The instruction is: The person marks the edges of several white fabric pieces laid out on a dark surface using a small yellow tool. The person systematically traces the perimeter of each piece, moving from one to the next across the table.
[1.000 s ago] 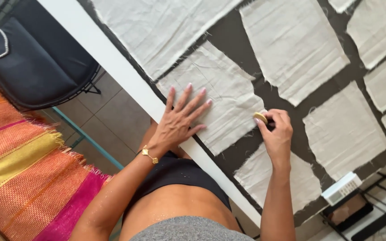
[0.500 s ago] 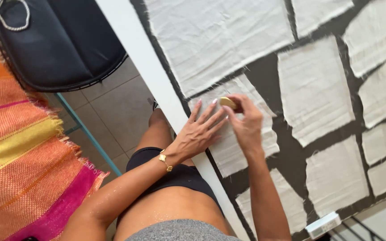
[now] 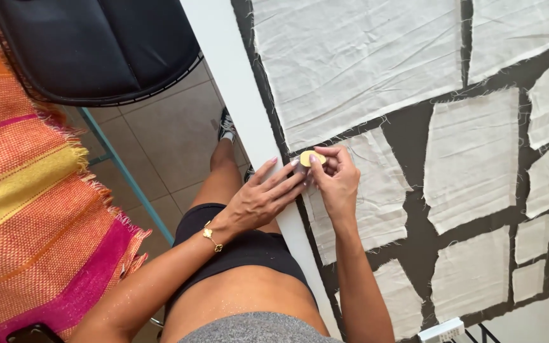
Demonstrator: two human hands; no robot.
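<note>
Fingers of the right hand (image 3: 337,181) pinch a small yellow chalk (image 3: 311,158) at the cloth piece's (image 3: 376,190) corner. Beside it, the left hand (image 3: 263,200) lies flat with fingers spread, touching the chalk on the dark table (image 3: 414,136).

Setting: probably a home sewing or craft corner. Dark work table (image 3: 414,209) with white edge, covered in cut cream fabric pieces (image 3: 471,159). Beige tiled floor (image 3: 160,127), striped woven rug (image 3: 33,209), black cushioned chair (image 3: 90,51) alongside.
</note>
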